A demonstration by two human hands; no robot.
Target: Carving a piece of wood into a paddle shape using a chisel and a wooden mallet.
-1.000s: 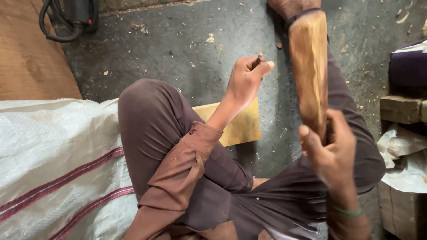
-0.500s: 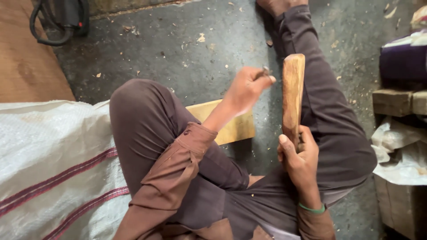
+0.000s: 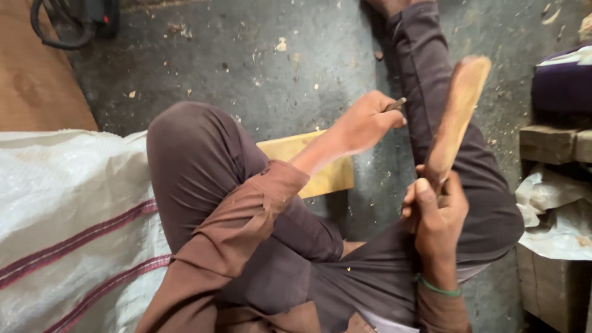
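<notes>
I sit on the floor with my left knee bent up and my right leg stretched out. My right hand (image 3: 435, 209) grips the lower end of a long flat wooden piece (image 3: 457, 111), which points up and away, tilted to the right and blurred. My left hand (image 3: 367, 120) is closed around a small dark metal tool (image 3: 396, 105), whose tip pokes out toward the wooden piece. A green band circles my right wrist. A yellow wooden board (image 3: 311, 163) lies on the floor under my left forearm.
A white woven sack (image 3: 68, 209) with maroon stripes covers the floor at left. A black cable (image 3: 58, 28) lies top left beside a brown board (image 3: 34, 80). Wooden blocks (image 3: 552, 145), crumpled paper (image 3: 555, 213) and a purple cloth (image 3: 564, 80) crowd the right edge. Wood chips litter the concrete.
The wooden piece has swung: it stood nearly upright before and now leans to the right. My right hand has shifted its hold on the lower end. My left hand keeps the tool.
</notes>
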